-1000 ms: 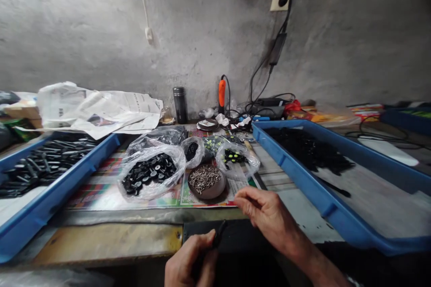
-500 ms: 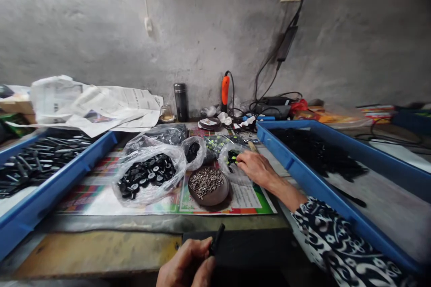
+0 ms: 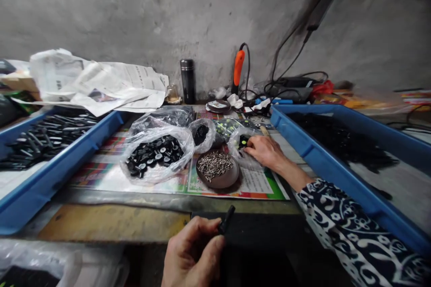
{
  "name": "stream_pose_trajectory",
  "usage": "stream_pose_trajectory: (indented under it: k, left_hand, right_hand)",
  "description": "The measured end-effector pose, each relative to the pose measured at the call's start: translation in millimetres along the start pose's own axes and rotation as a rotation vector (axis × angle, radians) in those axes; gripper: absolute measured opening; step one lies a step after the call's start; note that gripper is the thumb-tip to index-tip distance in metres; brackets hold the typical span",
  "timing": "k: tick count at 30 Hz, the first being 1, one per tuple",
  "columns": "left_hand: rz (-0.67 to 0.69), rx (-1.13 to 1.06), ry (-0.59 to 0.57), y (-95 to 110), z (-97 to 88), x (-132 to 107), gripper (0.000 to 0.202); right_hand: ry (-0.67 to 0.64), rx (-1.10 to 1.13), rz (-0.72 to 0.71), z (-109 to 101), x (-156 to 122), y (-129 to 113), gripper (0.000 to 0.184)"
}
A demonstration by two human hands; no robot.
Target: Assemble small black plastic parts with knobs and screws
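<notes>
My left hand point(image 3: 191, 253) is low at the bottom of the view, with its fingers shut on a short black plastic rod point(image 3: 226, 219). My right hand point(image 3: 266, 152) reaches over the printed sheet point(image 3: 266, 186), its fingertips at the mouth of a clear plastic bag point(image 3: 244, 154) holding black and yellow-green parts. Whether those fingers hold a piece is hidden. Beside that hand sits a brown bowl point(image 3: 217, 181) heaped with small silver screws. Further left lies a clear bag of black discs with white centres point(image 3: 155, 154).
Blue trays stand on both sides: the left tray point(image 3: 84, 161) holds black rods, and the right tray point(image 3: 336, 166) holds a black heap. A newspaper point(image 3: 94, 80), steel flask point(image 3: 187, 80), orange-handled electric screwdriver point(image 3: 239, 67) and cables lie along the concrete wall.
My right hand has gone forward from the bench front to the bag mouth, and its patterned sleeve has come into view. The view has tilted downward. My left hand keeps the black rod.
</notes>
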State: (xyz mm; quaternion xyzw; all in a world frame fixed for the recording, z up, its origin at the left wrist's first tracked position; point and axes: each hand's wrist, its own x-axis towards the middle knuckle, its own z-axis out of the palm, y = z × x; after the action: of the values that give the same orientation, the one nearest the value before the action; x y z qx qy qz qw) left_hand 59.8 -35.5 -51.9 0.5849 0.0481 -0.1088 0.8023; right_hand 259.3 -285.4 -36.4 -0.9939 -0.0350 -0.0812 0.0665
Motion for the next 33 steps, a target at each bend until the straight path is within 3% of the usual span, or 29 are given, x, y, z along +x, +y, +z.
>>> stream_pose_trajectory:
  k: [4, 11, 16, 20, 26, 33]
  left_hand:
    - [-0.028, -0.073, -0.084, -1.6, -5.8, -0.9, 0.037]
    - [-0.067, -0.175, -0.058, -0.5, -4.6, -10.4, 0.039]
    - [-0.075, -0.212, -0.016, 0.9, -1.8, -17.2, 0.040]
    - [-0.101, -0.196, -0.032, 1.9, 2.0, -19.7, 0.043]
    - [-0.084, -0.172, -0.023, 2.9, 8.1, -26.7, 0.040]
    - [-0.102, -0.196, -0.049, -1.4, 13.2, -34.4, 0.040]
  right_hand:
    - [-0.028, 0.059, 0.012, -1.1, 2.0, 2.8, 0.020]
    - [0.086, 0.250, -0.048, -14.8, -16.9, -5.0, 0.016]
    - [0.192, 0.483, -0.141, -34.5, -64.3, -19.4, 0.005]
    - [0.203, 0.640, -0.212, -39.2, -120.8, -39.6, 0.020]
    - [0.081, 1.033, -0.161, -36.2, -185.6, -73.2, 0.012]
    - [-0.087, 1.310, -0.138, -34.4, -210.9, -93.8, 0.012]
